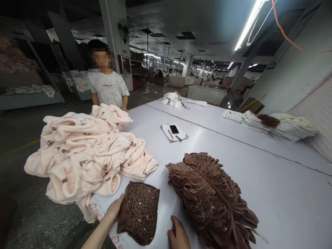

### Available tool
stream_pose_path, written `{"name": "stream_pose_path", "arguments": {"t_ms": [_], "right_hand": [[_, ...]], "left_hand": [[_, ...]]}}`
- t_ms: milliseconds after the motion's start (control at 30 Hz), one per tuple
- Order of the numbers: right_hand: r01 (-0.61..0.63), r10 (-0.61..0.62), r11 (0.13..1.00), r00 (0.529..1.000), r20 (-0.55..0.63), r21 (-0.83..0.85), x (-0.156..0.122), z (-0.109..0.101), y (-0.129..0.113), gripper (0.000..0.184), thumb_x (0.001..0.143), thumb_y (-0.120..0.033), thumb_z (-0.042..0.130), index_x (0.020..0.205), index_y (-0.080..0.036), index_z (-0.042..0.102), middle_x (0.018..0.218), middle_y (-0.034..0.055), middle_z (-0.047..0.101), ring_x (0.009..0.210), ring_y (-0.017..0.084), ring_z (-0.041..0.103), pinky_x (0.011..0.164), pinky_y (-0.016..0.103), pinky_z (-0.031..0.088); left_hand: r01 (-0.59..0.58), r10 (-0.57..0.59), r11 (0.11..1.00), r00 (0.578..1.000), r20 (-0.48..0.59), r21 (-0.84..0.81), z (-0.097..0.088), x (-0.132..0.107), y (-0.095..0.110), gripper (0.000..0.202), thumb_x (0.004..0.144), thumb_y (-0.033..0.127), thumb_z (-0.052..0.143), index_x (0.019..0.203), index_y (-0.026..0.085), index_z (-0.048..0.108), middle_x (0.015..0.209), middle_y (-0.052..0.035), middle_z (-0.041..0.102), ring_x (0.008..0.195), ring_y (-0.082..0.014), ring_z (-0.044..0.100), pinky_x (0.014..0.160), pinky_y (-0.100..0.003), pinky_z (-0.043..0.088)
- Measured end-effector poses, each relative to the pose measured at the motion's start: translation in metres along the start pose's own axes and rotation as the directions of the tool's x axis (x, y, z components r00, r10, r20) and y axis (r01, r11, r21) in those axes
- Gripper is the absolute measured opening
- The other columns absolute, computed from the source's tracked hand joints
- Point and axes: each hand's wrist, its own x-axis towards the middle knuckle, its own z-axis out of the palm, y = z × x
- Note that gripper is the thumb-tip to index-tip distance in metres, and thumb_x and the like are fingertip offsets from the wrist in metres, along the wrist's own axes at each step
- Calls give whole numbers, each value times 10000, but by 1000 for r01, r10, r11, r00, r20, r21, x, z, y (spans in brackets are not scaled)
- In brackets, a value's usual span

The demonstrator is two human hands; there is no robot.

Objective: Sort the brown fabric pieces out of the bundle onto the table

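A small brown leopard-print fabric piece [140, 211] lies at the near edge of the white table [259, 180]. My left hand [114, 209] grips its left edge. My right hand [178, 235] rests on the table beside its lower right corner, fingers curled, holding nothing that I can see. Just right of it sits a tall fanned stack of the same brown leopard-print pieces [211, 197]. To the left, a heap of pale pink fleece garments [88, 152] with small brown motifs hangs over the table's edge.
A person in a white T-shirt [107, 88] stands at the far left end of the table. A notepad with a phone and pens [174, 132] lies mid-table. White fabric [172, 99] and stacked cream pieces [280, 125] lie farther back.
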Motion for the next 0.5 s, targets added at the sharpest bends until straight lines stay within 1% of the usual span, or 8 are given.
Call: {"name": "stream_pose_path", "arguments": {"t_ms": [67, 133, 233, 300, 367, 400, 433, 500], "right_hand": [[60, -60, 997, 998, -15, -55, -7, 2, -7, 464, 643, -202, 523, 1084, -217, 666, 894, 101, 703, 796, 273, 679, 677, 352, 528], [105, -102, 984, 994, 28, -142, -14, 3, -17, 459, 682, -170, 492, 1113, -192, 648, 966, 122, 697, 866, 274, 676, 751, 369, 534], [276, -268, 915, 961, 69, -294, -25, -2, -43, 451, 747, -129, 455, 1165, -189, 615, 1077, 141, 673, 958, 272, 656, 802, 378, 538], [434, -470, 794, 882, 22, -426, -27, -14, -69, 442, 798, -129, 443, 1210, -203, 584, 1173, 145, 639, 1049, 284, 617, 842, 403, 527], [523, -655, 632, 755, -34, -571, -22, -33, -100, 461, 826, -127, 442, 1267, -221, 537, 1294, 137, 571, 1182, 304, 528, 931, 456, 471], [531, -711, 569, 701, -51, -628, -17, -44, -116, 498, 825, -111, 438, 1304, -229, 500, 1347, 126, 529, 1246, 306, 467, 983, 478, 425], [511, -731, 536, 679, -68, -672, -9, -55, -129, 535, 826, -98, 433, 1343, -233, 454, 1401, 115, 474, 1303, 302, 397, 1033, 494, 368], [410, -715, 536, 686, -138, -738, 10, -76, -147, 547, 836, -115, 436, 1372, -226, 416, 1452, 120, 402, 1356, 325, 299, 1084, 554, 253]], "left_hand": [[-29, 40, 991, 996, -83, 131, -9, 5, 2, 627, 801, 510, 391, 1212, 52, 516, 1197, -190, 598, 1192, -349, 502, 992, -452, 381], [-99, 139, 952, 983, -121, 289, -11, 7, 2, 738, 759, 479, 470, 1330, 24, 358, 1337, -226, 459, 1281, -362, 388, 1047, -457, 305], [-193, 275, 821, 958, -76, 538, -4, 5, -2, 633, 762, 260, 467, 1338, 32, 334, 1359, -218, 424, 1262, -310, 408, 1039, -407, 308], [-215, 295, 789, 954, -47, 576, 3, 3, -6, 578, 744, 104, 410, 1317, 47, 370, 1325, -188, 476, 1232, -257, 442, 1040, -368, 305], [-258, 323, 779, 946, -13, 572, 10, 1, -9, 558, 756, 60, 368, 1313, 83, 394, 1290, -145, 524, 1212, -222, 464, 1047, -342, 304], [-287, 343, 765, 939, 13, 577, 14, 0, -10, 546, 775, 74, 366, 1320, 96, 395, 1278, -133, 539, 1199, -218, 477, 1047, -339, 312], [-310, 360, 747, 932, 34, 589, 17, -1, -9, 542, 793, 99, 372, 1335, 99, 387, 1282, -133, 539, 1183, -224, 493, 1040, -345, 329], [-306, 380, 689, 924, 32, 657, 25, -5, -6, 564, 815, 138, 383, 1378, 106, 357, 1348, -157, 485, 1183, -257, 500, 1017, -401, 364]]}}
